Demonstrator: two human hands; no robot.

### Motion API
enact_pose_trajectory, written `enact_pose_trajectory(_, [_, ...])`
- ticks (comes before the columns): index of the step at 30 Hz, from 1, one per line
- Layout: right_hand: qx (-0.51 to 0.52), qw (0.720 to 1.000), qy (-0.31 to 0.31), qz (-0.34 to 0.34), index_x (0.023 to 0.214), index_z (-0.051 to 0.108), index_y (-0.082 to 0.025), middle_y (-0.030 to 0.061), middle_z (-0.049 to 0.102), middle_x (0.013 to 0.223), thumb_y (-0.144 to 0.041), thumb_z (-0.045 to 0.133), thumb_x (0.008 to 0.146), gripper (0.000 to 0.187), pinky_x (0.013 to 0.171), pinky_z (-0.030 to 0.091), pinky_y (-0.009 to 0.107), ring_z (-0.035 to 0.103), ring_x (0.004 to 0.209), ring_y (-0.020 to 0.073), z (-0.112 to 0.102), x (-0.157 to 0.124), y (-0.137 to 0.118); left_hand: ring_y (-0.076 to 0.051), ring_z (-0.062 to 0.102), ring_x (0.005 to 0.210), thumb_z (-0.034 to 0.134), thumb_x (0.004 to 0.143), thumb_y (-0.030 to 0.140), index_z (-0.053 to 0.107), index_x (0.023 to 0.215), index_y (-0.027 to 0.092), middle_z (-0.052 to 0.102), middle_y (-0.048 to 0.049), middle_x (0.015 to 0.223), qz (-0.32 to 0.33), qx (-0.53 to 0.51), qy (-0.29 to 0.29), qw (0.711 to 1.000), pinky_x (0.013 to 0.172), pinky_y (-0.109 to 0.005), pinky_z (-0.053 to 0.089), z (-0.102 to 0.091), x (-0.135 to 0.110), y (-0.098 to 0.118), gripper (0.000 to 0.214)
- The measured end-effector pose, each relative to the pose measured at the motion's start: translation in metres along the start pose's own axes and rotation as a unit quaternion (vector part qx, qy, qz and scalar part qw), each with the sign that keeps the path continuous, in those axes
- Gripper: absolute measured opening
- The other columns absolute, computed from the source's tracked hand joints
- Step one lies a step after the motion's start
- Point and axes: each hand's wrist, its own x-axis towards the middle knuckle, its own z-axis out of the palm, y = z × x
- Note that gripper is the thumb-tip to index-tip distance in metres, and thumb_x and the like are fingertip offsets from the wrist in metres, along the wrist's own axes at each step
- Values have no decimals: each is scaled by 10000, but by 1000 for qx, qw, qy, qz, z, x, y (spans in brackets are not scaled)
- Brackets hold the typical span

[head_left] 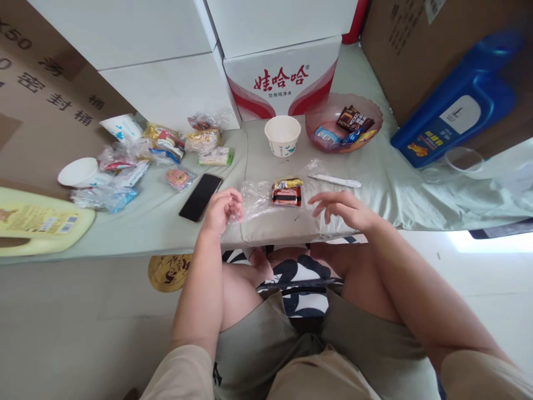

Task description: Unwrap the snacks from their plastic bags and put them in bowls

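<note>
My left hand (222,210) is curled at the near edge of the low table, its fingers pinching the left end of a clear plastic bag (260,198). Inside the bag lies a red and yellow snack packet (287,192). My right hand (339,208) hovers just right of the bag with its fingers spread, holding nothing. A black phone (201,196) lies left of my left hand. A white pen-like tool (334,180) rests beyond my right hand.
A white paper cup (282,135) and a pink bowl (375,117) of wrapped snacks stand behind the bag. Several snack packets (164,145) and two more cups (82,172) lie at the left. A blue jug (460,105), a yellow jug (39,222) and cardboard boxes (283,75) ring the table.
</note>
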Motion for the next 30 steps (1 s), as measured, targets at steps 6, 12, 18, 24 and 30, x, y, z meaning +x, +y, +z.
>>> enact_pose_trajectory(6, [-261, 949, 172, 40, 972, 740, -193, 84, 727, 833, -324, 504, 909, 277, 719, 518, 353, 681, 746, 228, 15, 20, 2, -161, 678, 742, 713, 737, 335, 664, 899, 198, 720, -44, 836, 102, 222, 131, 961, 636, -257, 530, 4, 17, -12, 217])
enact_pose_trajectory(12, [-355, 923, 128, -72, 1344, 604, -213, 136, 601, 1399, -297, 631, 840, 512, 1046, 465, 488, 551, 1256, 338, 48, 55, 4, -245, 657, 1137, 771, 716, 261, 687, 1131, 203, 705, -100, 1230, 84, 357, -39, 929, 1014, -393, 508, 34, 38, -22, 428])
enact_pose_trajectory(18, [-377, 919, 106, -47, 1472, 491, -236, 109, 527, 1512, -334, 691, 790, 717, 1141, 374, 563, 407, 1425, 386, 53, 58, 15, -155, 664, 854, 577, 901, 302, 625, 864, 196, 676, -16, 849, 48, 183, 12, 982, 789, -278, 542, 54, 42, -28, 123])
enact_pose_trajectory(24, [-348, 922, 156, -75, 1342, 615, -217, 139, 538, 1470, -242, 584, 849, 494, 1050, 486, 526, 553, 1264, 347, 52, 59, 15, -175, 671, 842, 625, 900, 394, 557, 906, 227, 604, -13, 847, -46, -36, 80, 995, 524, -200, 459, 65, 44, -24, 180])
enact_pose_trajectory(30, [-335, 929, 140, -72, 1255, 651, -214, 137, 609, 1378, -192, 531, 837, 435, 963, 533, 486, 609, 1178, 323, 55, 60, 16, -163, 645, 831, 707, 827, 326, 615, 964, 226, 692, -38, 952, -84, 52, 22, 995, 501, -170, 397, 58, 36, -24, 193])
